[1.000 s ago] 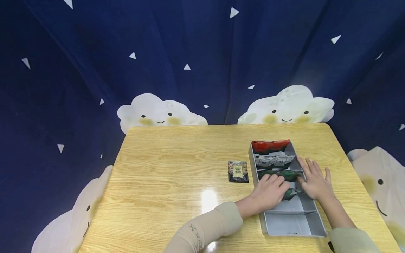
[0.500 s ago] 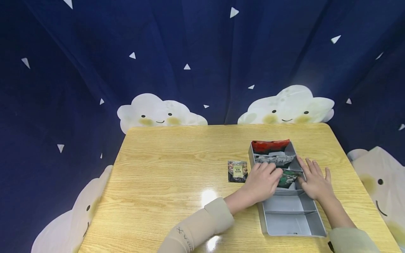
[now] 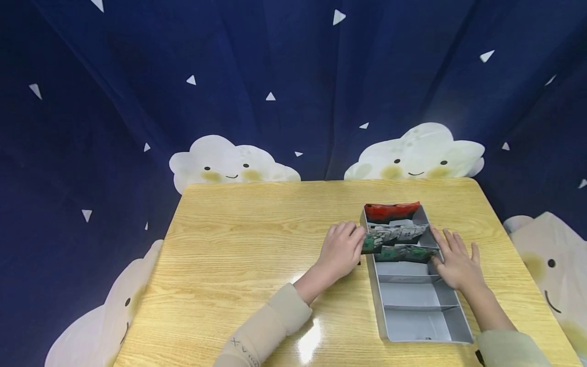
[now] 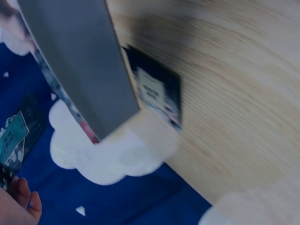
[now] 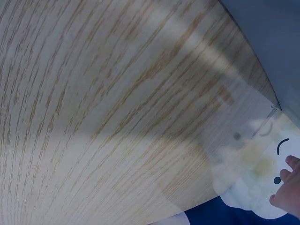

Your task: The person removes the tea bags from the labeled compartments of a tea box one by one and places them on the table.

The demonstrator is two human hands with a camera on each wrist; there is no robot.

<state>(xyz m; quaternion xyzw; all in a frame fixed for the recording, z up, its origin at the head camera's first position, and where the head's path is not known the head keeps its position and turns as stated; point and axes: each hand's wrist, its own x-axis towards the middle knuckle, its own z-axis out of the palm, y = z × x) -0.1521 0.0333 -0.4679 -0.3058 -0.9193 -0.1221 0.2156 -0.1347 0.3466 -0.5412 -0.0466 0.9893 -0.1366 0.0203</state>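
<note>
The left hand (image 3: 338,251) has moved leftward, pinching a green packet (image 3: 370,243) over the grey box (image 3: 415,326)'s left rim; the outspread right hand (image 3: 458,266) touches its right side.

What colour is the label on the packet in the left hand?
Green, a bit bluish. The label shows best in the left wrist view.

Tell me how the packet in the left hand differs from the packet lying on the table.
Label: the held packet has a green one, while the table packet has a pale, cream-coloured one.
Pose: the left hand holds the held packet up off the table, whereas the table packet lies flat beside the gray box.
Both have dark packaging with a printed label.
</note>
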